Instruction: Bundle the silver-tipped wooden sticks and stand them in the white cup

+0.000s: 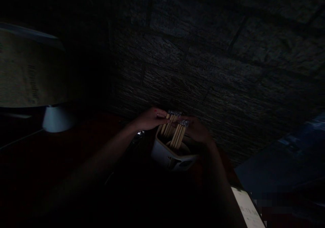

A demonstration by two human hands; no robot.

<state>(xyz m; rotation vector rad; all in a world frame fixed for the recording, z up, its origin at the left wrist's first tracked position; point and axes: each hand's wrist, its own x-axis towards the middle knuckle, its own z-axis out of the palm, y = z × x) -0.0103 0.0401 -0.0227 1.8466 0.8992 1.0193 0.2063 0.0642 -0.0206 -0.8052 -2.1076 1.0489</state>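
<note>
The scene is very dark. Two bundles of thin wooden sticks (pixel 178 138) with shiny, silvery ends pointing up stand in a pale, open-topped holder (pixel 162 153). My left hand (pixel 151 118) is closed on the farther bundle, just below the silvery ends, with its fingers reaching across the sticks. From the other side, my right hand (pixel 198 129) is closed around the nearer bundle, its fingers partly hidden behind the sticks. The lower ends of both bundles are inside the holder. Dark shapes mark the holder's front.
A lamp with a printed shade (pixel 33 68) and white base (pixel 54 119) stands at left on the dark reddish table (pixel 83 129). Behind rises a rough brick wall (pixel 162 55). A small shiny object (pixel 139 133) lies beside my left wrist. A lit phone screen (pixel 247 207) shows at lower right.
</note>
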